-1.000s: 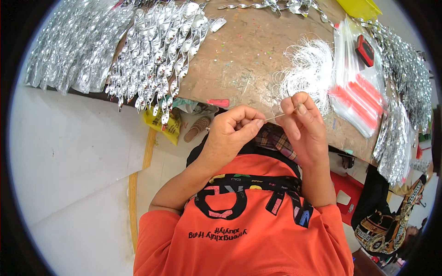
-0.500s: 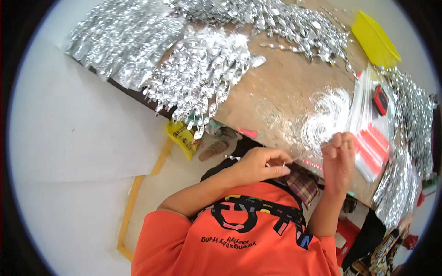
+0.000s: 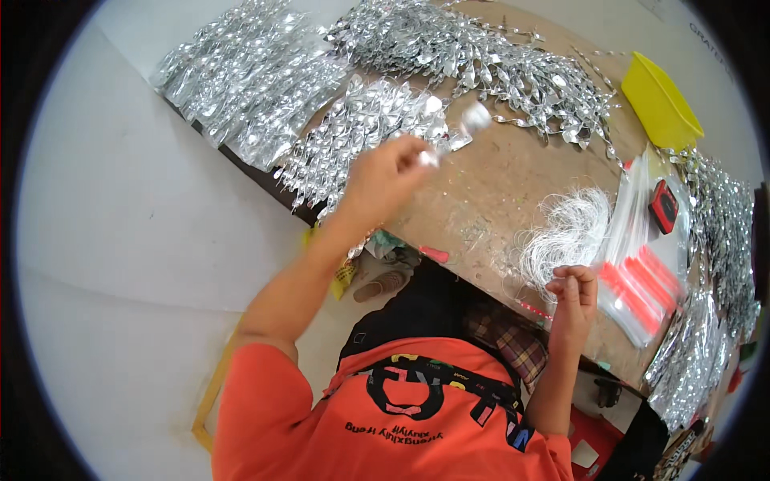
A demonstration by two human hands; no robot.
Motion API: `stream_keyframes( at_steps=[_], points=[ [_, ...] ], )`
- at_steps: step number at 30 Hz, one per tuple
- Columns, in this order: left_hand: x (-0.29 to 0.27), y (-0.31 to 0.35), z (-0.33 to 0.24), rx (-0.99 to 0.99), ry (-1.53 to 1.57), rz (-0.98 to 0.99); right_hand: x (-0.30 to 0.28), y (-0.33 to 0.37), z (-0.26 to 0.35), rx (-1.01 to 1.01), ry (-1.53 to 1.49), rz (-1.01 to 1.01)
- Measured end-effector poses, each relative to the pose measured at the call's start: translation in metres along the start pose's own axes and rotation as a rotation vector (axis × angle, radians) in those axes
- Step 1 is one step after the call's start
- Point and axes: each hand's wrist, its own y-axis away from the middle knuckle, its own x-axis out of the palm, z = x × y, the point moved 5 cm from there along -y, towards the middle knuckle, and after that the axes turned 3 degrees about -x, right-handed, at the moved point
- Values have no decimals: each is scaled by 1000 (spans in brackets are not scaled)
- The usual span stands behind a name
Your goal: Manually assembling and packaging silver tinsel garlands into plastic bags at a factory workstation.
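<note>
My left hand (image 3: 385,178) is raised over the near edge of the table, closed in a pinch on a shiny silver foil strip (image 3: 430,158), blurred by motion. The strip's far end points up and right past a heap of twisted silver foil strips (image 3: 365,120). At the right, my right hand (image 3: 573,287) is closed, thumb against the fingers, just in front of a loose bundle of thin white string (image 3: 573,232). Whatever lies between its fingertips is too small to make out.
More silver strips (image 3: 249,80) hang over the table's left edge, with others at the back (image 3: 481,60) and right (image 3: 706,345). Clear plastic bags with red ends (image 3: 642,284), a red-and-black device (image 3: 663,207) and a yellow basket (image 3: 659,100) are at the right of the brown table (image 3: 497,172).
My left hand has moved from near my lap up and left over the table, with a silver strip now in it. My right hand has come slightly down and left.
</note>
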Motion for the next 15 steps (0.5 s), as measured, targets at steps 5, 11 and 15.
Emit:
stream_keyframes(
  at_steps=[5,11,15],
  points=[
    [-48,-59,29,60,-574,-249,1,13,-8,56,127,67],
    [-41,-36,33,310,-771,-342,-7,5,-4,60,194,39],
    [-1,2,16,410,-481,-252,7,-42,8,-97,401,141]
  ],
)
